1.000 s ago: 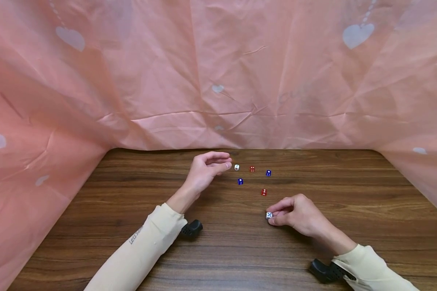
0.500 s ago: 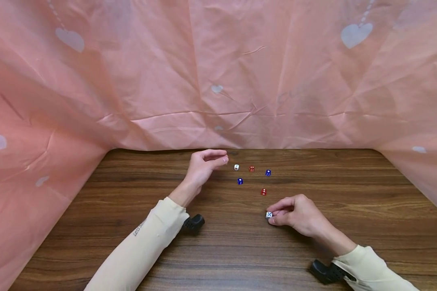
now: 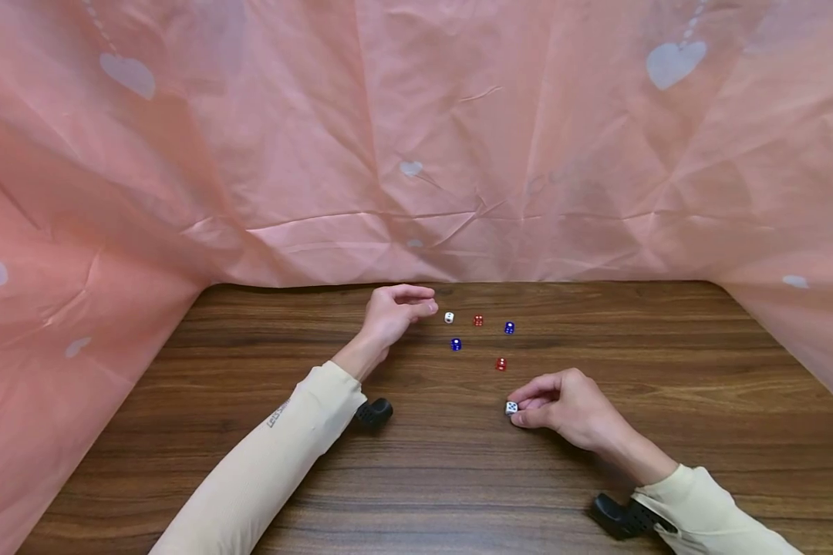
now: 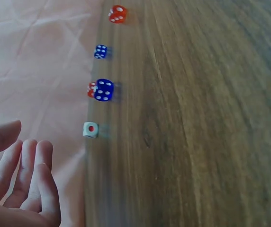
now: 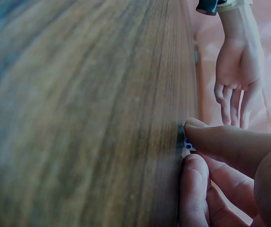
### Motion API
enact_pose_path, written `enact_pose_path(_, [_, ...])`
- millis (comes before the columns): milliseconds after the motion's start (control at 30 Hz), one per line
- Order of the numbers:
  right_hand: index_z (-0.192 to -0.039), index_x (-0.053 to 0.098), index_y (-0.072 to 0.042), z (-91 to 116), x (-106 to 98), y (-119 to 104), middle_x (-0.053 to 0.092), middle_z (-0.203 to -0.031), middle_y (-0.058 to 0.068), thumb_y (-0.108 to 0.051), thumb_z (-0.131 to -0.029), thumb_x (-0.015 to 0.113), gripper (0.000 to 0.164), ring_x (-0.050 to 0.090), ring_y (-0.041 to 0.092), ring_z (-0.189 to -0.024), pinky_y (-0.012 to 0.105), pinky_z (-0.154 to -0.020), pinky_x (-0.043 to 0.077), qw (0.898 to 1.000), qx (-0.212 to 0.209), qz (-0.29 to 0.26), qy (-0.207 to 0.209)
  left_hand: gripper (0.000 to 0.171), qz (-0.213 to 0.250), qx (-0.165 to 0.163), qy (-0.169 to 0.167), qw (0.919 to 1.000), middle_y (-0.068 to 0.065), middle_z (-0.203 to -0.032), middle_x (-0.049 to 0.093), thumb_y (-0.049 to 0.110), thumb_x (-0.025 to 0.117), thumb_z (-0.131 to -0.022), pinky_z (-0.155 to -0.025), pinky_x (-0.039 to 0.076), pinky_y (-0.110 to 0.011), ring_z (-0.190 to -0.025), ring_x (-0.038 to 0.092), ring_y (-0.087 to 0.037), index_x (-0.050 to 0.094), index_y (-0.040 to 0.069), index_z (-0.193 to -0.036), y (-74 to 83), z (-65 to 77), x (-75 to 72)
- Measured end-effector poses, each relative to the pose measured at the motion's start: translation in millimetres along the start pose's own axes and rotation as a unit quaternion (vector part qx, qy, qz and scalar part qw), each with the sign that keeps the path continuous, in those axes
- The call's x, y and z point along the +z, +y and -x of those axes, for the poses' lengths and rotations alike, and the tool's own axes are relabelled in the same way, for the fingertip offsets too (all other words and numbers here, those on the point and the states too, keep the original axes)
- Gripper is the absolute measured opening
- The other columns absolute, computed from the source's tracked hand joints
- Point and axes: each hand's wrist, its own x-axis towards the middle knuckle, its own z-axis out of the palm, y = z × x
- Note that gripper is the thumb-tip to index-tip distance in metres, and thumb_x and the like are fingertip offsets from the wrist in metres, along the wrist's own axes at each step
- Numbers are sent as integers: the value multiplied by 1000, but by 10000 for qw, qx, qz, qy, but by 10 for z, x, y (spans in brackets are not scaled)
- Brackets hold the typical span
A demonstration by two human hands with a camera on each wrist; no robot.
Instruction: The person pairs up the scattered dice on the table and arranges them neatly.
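My right hand (image 3: 572, 408) pinches a white die (image 3: 511, 408) with blue pips between thumb and fingertips, low at the tabletop; fingers hide part of it in the right wrist view. My left hand (image 3: 391, 316) is held over the far part of the table with loosely bent fingers. In the left wrist view a gap shows between its thumb (image 4: 5, 135) and fingers, with nothing held. Just right of its fingertips sits another white die (image 3: 449, 317), showing a red pip in the left wrist view. Blue die (image 3: 456, 344) lies slightly nearer to me.
Farther right in the back row are a red die (image 3: 478, 320) and a second blue die (image 3: 510, 327). Another red die (image 3: 501, 364) lies between that row and my right hand. Pink cloth (image 3: 416, 247) hangs behind the wooden table (image 3: 423, 493) and at its sides.
My left hand drew slightly left, away from the white die in the back row, then came a little back toward it. My right hand stays in place, pinching its die.
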Motion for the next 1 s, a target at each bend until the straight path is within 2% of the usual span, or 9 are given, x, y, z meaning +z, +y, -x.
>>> enact_pose_path(133, [-99,84,-11,-9,1,-1,80,-84,-1,-19,-81,91,21,68,6,-77,21,-68,52,10000,-48,25,-1,31,-389,-85,39,9992,-4,-102,84,12,87,-86,-93,58,-37,-82,68,-1,81,6,-115,-14,-55,35])
enact_pose_path(300, [-100,84,-12,-13,16,-15,80,-85,-1,-19,-82,91,21,69,6,-77,21,-68,52,10000,-61,35,-15,31,-903,-235,94,9956,-1,-104,84,16,90,-83,-86,48,-25,-93,69,-7,83,10,-113,-37,-106,53])
enact_pose_path(533, [-100,84,-12,9,-5,-16,79,-84,-1,-21,-82,91,21,68,6,-76,21,-68,52,10000,-26,93,3,32,-1471,-191,-97,9889,-3,-103,84,12,92,-80,-97,53,-28,-103,78,-13,84,11,-111,-82,-164,148])
enact_pose_path(700, [-100,84,-13,41,-23,17,79,-84,-2,-22,-82,91,21,68,5,-76,21,-67,52,9999,20,154,35,30,-1821,-162,-204,9829,0,-100,84,14,93,-79,-104,53,-29,-106,78,-12,85,14,-108,-118,-194,250])
enact_pose_path(1000, [-100,84,-14,45,-13,-11,79,-83,-3,-24,-83,91,21,67,7,-76,22,-67,50,9997,3,235,46,26,-2209,-189,-76,9751,1,-95,85,14,95,-76,-108,49,-32,-117,70,-17,86,16,-101,-120,-225,310])
